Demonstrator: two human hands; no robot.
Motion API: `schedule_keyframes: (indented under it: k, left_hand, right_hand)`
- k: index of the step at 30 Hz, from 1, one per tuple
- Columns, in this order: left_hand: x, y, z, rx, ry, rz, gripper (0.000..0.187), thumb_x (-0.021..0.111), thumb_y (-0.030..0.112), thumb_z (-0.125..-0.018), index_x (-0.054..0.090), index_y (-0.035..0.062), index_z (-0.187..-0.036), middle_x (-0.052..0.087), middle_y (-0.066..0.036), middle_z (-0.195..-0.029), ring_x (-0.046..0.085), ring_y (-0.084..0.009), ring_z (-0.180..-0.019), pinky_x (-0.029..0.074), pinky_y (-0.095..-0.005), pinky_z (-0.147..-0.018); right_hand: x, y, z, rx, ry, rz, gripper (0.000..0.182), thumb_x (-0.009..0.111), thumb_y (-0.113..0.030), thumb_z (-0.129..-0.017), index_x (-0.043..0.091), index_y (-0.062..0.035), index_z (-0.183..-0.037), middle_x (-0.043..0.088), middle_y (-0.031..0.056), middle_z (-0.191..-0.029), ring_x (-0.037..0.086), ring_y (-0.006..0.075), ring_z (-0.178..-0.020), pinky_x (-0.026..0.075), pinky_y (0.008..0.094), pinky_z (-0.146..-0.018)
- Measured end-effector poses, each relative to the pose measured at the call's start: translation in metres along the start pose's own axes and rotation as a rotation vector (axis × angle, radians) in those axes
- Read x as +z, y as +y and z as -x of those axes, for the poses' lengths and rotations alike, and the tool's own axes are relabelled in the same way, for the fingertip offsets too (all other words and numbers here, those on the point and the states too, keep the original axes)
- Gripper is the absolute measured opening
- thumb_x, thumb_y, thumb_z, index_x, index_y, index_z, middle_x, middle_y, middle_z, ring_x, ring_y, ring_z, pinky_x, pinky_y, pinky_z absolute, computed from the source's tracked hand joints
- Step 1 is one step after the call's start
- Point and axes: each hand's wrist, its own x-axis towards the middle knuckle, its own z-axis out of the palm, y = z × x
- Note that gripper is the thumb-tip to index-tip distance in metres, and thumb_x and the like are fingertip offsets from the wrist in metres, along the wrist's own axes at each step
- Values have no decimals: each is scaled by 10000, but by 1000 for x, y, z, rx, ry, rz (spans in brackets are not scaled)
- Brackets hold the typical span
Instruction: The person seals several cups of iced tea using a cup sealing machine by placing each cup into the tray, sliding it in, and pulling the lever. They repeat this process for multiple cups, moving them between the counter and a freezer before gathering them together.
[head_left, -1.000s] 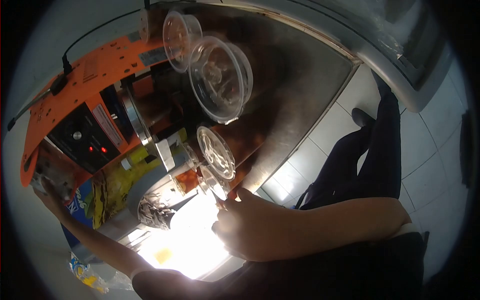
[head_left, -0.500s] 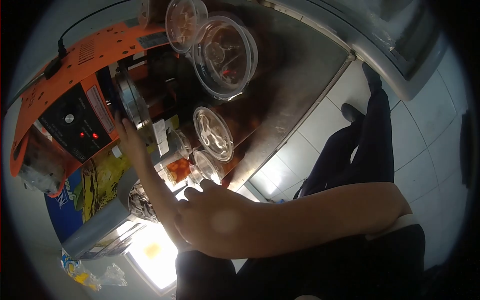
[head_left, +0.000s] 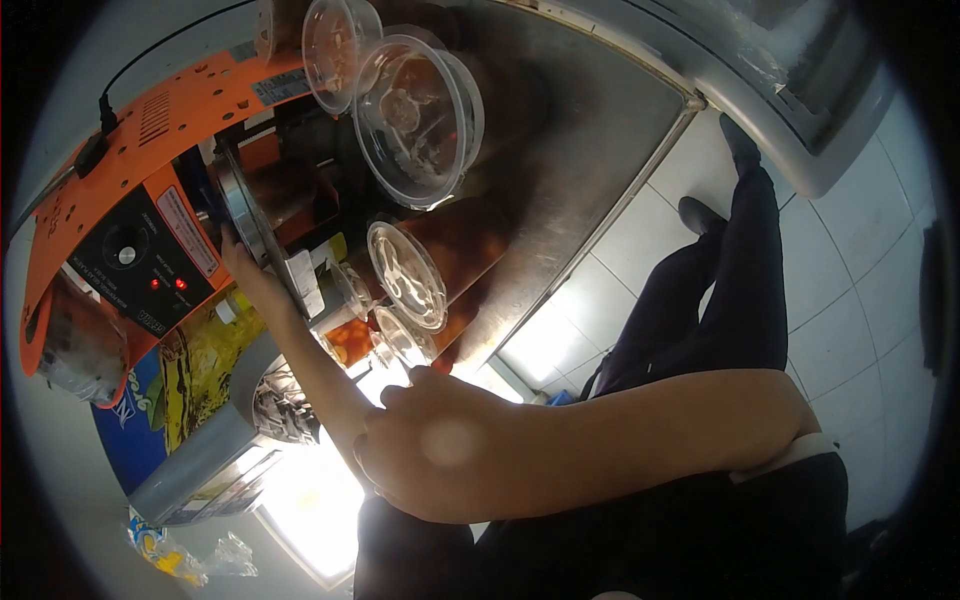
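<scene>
My left hand [head_left: 243, 268] reaches into the orange sealing machine [head_left: 150, 215]. Its fingers lie stretched along the edge of a round metal part [head_left: 247, 205], beside the black control panel. Nearer my body, my right hand [head_left: 430, 430] is closed, with its knuckles up, beside my left forearm. What it holds, if anything, is hidden. Past its knuckles stand clear plastic cups [head_left: 400, 345] and a clear round lid or tub [head_left: 407, 275]. A large clear tub [head_left: 418, 120] rests on the metal counter, touching a smaller clear tub [head_left: 340, 50].
The metal counter [head_left: 590, 130] ends at a straight edge above the tiled floor [head_left: 590, 290]. Two red lights glow on the control panel [head_left: 130, 255]. Beyond the machine are a printed yellow-and-blue surface [head_left: 190, 355] and a black cable [head_left: 105, 115]. A bright window [head_left: 310, 510] glares below.
The view has shifted slightly, so the tubs and machine sit a little farther left. My left hand stays by the round metal part. My right hand's knuckles show less spread.
</scene>
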Motion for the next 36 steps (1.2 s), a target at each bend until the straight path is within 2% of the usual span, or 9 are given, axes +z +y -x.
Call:
schedule_keyframes:
  k: [4, 9, 16, 19, 23, 25, 29, 32, 36]
  left_hand:
    - [2, 16, 2, -157, -45, 257, 478, 261, 273, -996, 378, 13, -1380, 424, -158, -1372, 430, -231, -1250, 402, -317, -966]
    - [-12, -10, -2, 34, -41, 195, 467, 287, 261, -994, 398, -34, -1338, 440, -173, -1359, 396, -244, -1294, 286, -351, -1080]
    - [-21, -27, 7, -17, -32, 365, 472, 316, 311, -1001, 404, -18, -1328, 424, -152, -1384, 395, -237, -1299, 270, -359, -1090]
    - [-2, 0, 5, -270, -59, 459, 556, 301, 414, -1004, 368, -5, -1364, 378, -132, -1431, 341, -235, -1338, 232, -355, -1105]
    - [-4, -5, -12, -216, -76, 293, 656, 255, 506, -992, 305, 10, -1417, 311, -128, -1477, 260, -239, -1379, 173, -353, -1123]
    - [-9, -5, -21, -385, -73, 377, 676, 234, 522, -989, 284, 16, -1434, 288, -135, -1489, 230, -238, -1391, 150, -352, -1129]
    - [-17, -8, -25, -192, -267, 177, 633, 274, 472, -996, 315, 2, -1418, 345, -161, -1454, 316, -261, -1350, 209, -350, -1108]
    - [-12, -3, -14, -127, -207, -9, 582, 351, 404, -995, 358, -34, -1378, 437, -204, -1376, 411, -300, -1284, 285, -358, -1066]
    - [-6, 1, -16, -107, -213, 48, 551, 370, 369, -996, 375, -50, -1353, 437, -236, -1359, 418, -344, -1265, 303, -368, -1049]
  right_hand:
    - [-5, 1, -2, 2, -66, -36, 252, 643, -94, -710, 562, -9, -932, 548, 78, -839, 508, 202, -744, 409, 338, -607]
    - [19, 10, 9, -165, 484, 79, 109, 604, -41, -693, 605, 31, -776, 534, 103, -625, 524, 200, -543, 395, 334, -492]
    - [2, 6, 3, 10, 40, 70, 280, 630, -109, -729, 533, -2, -969, 512, 77, -864, 470, 192, -758, 381, 349, -649]
    - [2, 5, -7, 87, -35, -125, 251, 623, -124, -748, 531, -24, -959, 507, 78, -868, 466, 188, -779, 370, 345, -672]
    - [25, 9, 8, -10, 246, 193, 225, 610, -120, -766, 531, -42, -962, 505, 86, -881, 474, 187, -787, 380, 340, -699]
    - [-18, 4, 9, 19, 12, -27, 225, 592, -107, -774, 531, -38, -979, 512, 99, -900, 483, 191, -796, 394, 351, -717]
    - [-54, -13, 22, -19, 239, -22, 285, 589, -108, -798, 538, 70, -1014, 575, 133, -825, 565, 229, -707, 445, 368, -657]
    - [-119, -43, 7, 19, 532, 329, 200, 586, -200, -851, 607, -34, -960, 604, 84, -693, 621, 176, -629, 487, 314, -576]
    - [-218, -69, -90, 481, 389, 675, 248, 499, -229, -935, 627, -17, -956, 616, 86, -724, 599, 197, -624, 474, 343, -532]
